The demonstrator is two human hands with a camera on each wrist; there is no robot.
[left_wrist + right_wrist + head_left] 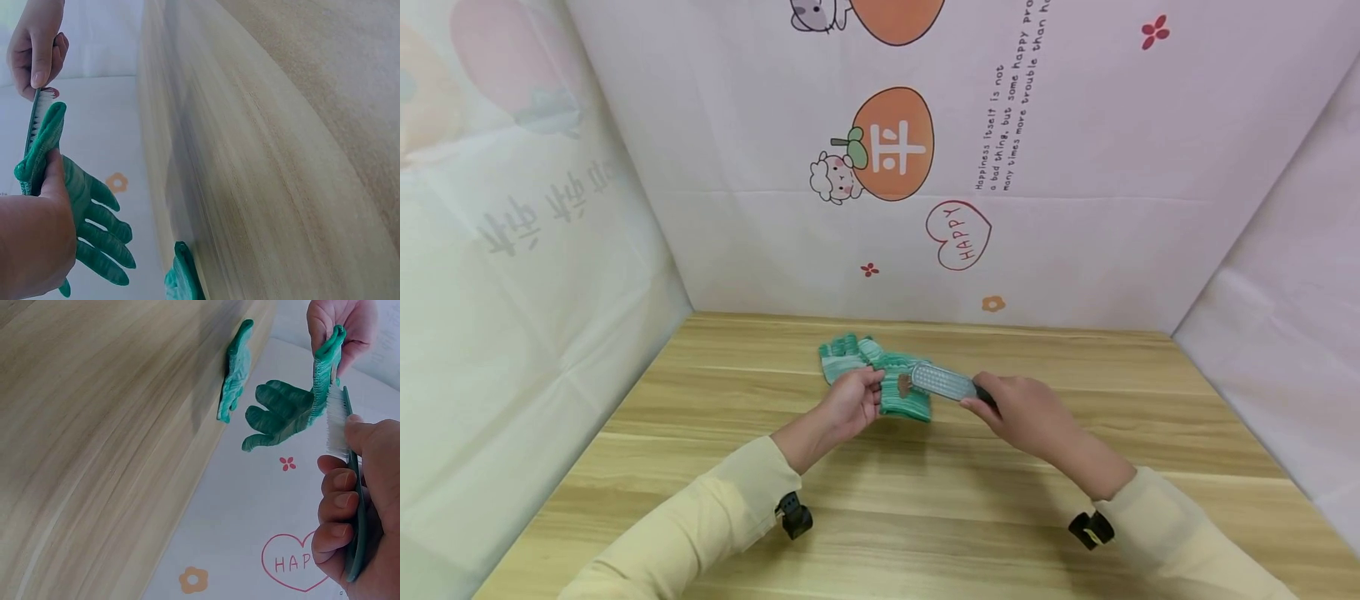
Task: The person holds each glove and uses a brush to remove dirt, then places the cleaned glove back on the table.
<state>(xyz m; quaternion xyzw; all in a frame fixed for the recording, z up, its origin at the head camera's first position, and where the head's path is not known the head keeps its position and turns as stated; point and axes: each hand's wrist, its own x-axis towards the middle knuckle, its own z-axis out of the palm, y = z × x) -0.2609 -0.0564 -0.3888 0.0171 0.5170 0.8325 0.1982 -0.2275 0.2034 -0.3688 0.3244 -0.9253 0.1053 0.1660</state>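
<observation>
My left hand grips a green knit glove by its cuff, raised above the table. The glove's fingers dangle below in the left wrist view. On the cuff is a small brown patch. My right hand holds a brush by its dark handle, fingers curled round it. White bristles face the cuff and seem to touch it beside the brown patch. Behind my left hand, a second green glove lies on the table.
The wood-grain table is walled by a printed white cloth at the back and pale sheets at both sides. Dark bands with small devices sit on my left wrist and right wrist.
</observation>
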